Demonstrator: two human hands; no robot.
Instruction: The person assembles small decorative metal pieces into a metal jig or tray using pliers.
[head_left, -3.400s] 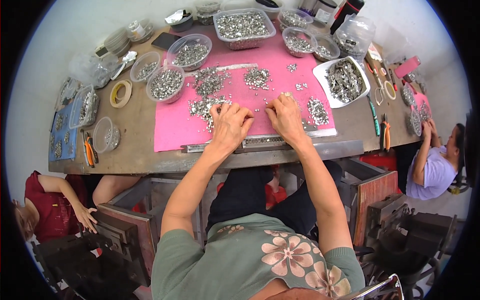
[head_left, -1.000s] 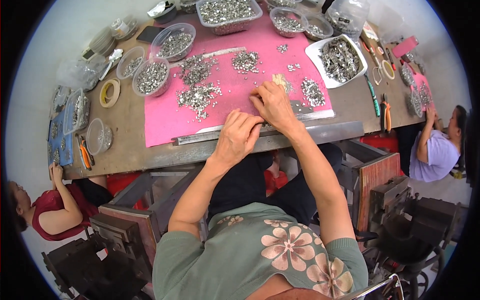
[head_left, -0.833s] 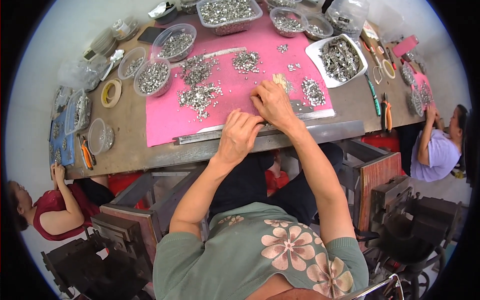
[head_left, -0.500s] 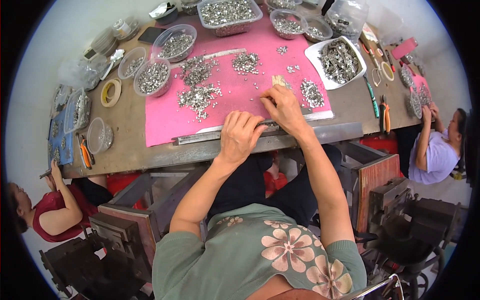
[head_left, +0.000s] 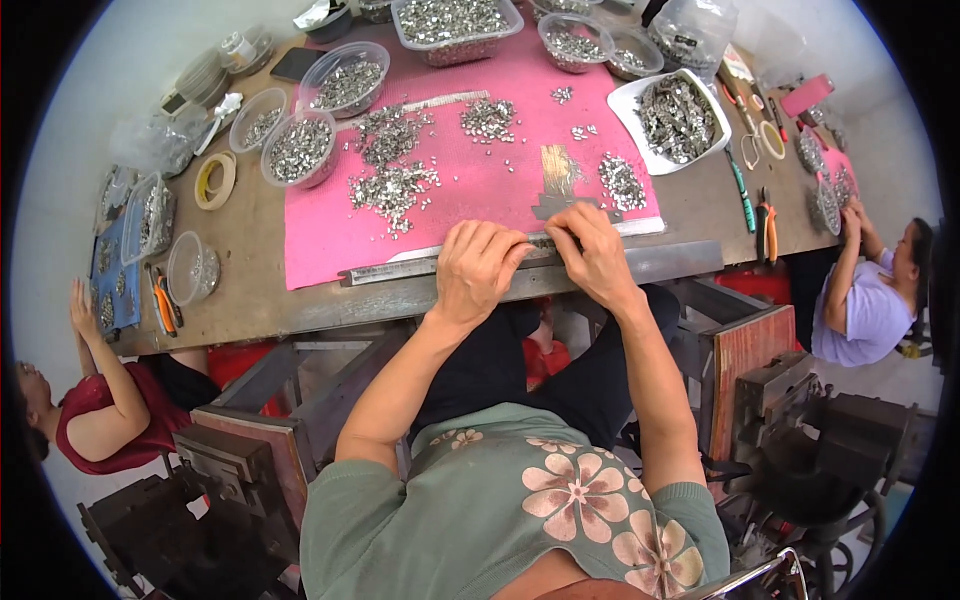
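Note:
Near the front edge of the table lies a long narrow metal strip [head_left: 395, 271], on the edge of the pink mat [head_left: 325, 245]. My left hand [head_left: 480, 268] is closed over its middle, fingers curled down and thumb toward the right. Just to the right, my right hand [head_left: 597, 255] pinches at the same strip; whatever is between its fingertips is too small or hidden to name. Small dark pieces show along the strip between the hands. Beyond my right hand are a grey patch with a yellowish piece [head_left: 554, 160] and a pile of small silvery metal parts [head_left: 622, 183].
More silvery piles [head_left: 392, 190] lie on the mat. Clear tubs of parts [head_left: 300, 150] and a white tray [head_left: 650, 150] stand around it. Orange-handled pliers [head_left: 767, 228] and a tape roll [head_left: 216, 182] rest on the table. Co-workers sit at left [head_left: 110, 410] and right [head_left: 865, 290].
My right hand has come down from the mat to the strip, uncovering the grey patch. My left hand stays over the strip. The left co-worker's hands have risen, and the dark tool there no longer shows.

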